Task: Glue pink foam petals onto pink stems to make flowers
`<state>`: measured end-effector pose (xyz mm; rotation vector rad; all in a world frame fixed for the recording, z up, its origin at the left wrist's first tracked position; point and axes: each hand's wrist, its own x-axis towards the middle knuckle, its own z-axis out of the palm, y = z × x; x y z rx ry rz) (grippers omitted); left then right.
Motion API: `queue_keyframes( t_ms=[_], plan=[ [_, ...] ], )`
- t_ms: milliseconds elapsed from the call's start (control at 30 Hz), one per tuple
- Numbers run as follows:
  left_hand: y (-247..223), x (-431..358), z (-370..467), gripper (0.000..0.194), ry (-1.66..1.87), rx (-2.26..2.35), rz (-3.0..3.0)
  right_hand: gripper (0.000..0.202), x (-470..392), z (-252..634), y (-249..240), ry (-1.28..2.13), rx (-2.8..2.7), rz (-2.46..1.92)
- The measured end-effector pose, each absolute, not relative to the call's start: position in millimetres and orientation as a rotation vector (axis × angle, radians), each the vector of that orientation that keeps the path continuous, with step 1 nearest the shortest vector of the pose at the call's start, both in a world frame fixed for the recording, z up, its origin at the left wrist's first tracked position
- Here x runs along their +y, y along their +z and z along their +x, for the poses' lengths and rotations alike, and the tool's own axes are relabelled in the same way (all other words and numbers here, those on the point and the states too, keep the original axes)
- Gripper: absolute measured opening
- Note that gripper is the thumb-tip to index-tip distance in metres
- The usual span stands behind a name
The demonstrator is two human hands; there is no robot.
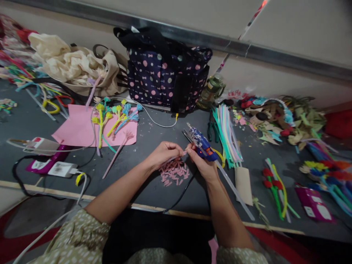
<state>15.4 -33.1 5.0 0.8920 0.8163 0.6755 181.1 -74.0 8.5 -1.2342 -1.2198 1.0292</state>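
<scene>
Over a heap of small pink pieces (176, 171), my left hand (165, 154) is closed, its fingertips pinching a thin pale pink strip (172, 158). My right hand (198, 160) is also closed; its thumb and fingertips meet at the end of the strip, close to the left fingertips. What exactly the right fingertips grip is too small to tell. A blue glue gun (202, 142) lies just beyond and against the right hand, nozzle pointing away, with a long clear glue stick (236, 192) reaching out toward the table's front edge.
Pink sheet (74, 126) with yellow and blue fuzzy-stem flowers stands left. A dark patterned bag (154, 77) and green bottle (212, 91) are at the back. Right are pliers (212, 128), a bundle of stems (227, 135) and red flowers (268, 183). Cables cross the left side.
</scene>
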Motion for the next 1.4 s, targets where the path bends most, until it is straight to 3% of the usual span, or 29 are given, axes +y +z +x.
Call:
queue_keyframes(
  t_ms=[400,733,1067,1400],
  plan=[
    [0.4,-25.0,10.2,0.036,0.780,0.690,0.682,0.022,-72.4,175.0,11.2,0.990,-0.993,-1.221],
    [1.7,-10.5,-3.8,0.030,1.025,0.686,0.594,0.033,-83.2,178.5,-3.7,1.110,-1.209,-1.158],
    [3.3,-10.1,-5.7,0.029,1.019,0.660,0.559,0.042,-87.1,165.9,0.7,1.325,-1.233,-1.231],
    [4.5,-11.8,-4.7,0.029,1.022,0.715,0.638,0.040,-85.0,166.8,0.6,1.263,-1.281,-1.284]
  ],
)
